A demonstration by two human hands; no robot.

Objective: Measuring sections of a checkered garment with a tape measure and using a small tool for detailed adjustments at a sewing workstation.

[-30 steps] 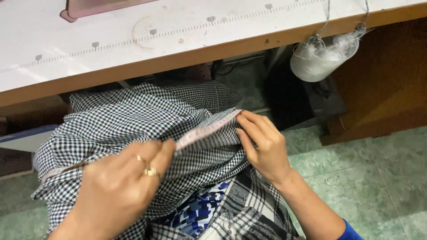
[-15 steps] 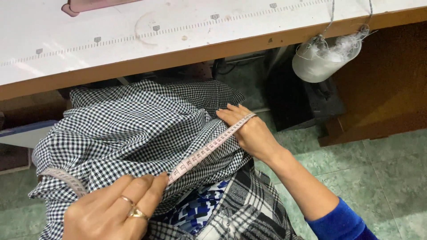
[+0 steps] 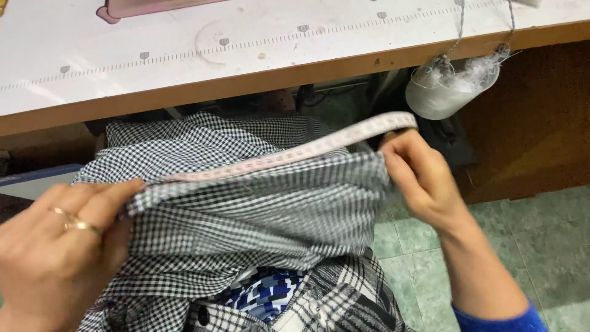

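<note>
Both hands stretch a soft, limp checked fabric (image 3: 258,209) in the lap below the tabletop (image 3: 184,67); the left hand (image 3: 58,246) and right hand (image 3: 424,178) each pinch its folded edge with the light measuring tape (image 3: 295,154), best held at the ends

**Hidden, cropped and blurred**

Left hand (image 3: 58,246) cut off by the left and bottom edges, wrist out of frame; fingertips buried in the fold of the checked fabric (image 3: 258,203). Right hand (image 3: 424,178) blurred with motion, its forearm cropped at the bottom. Measuring tape (image 3: 295,152) too blurred for its markings to be told, left end lost under the cloth, right end curling behind the fingers. Pink object (image 3: 147,7) sliced by the top edge. Space under the table (image 3: 184,61) too dark to make out.
</note>
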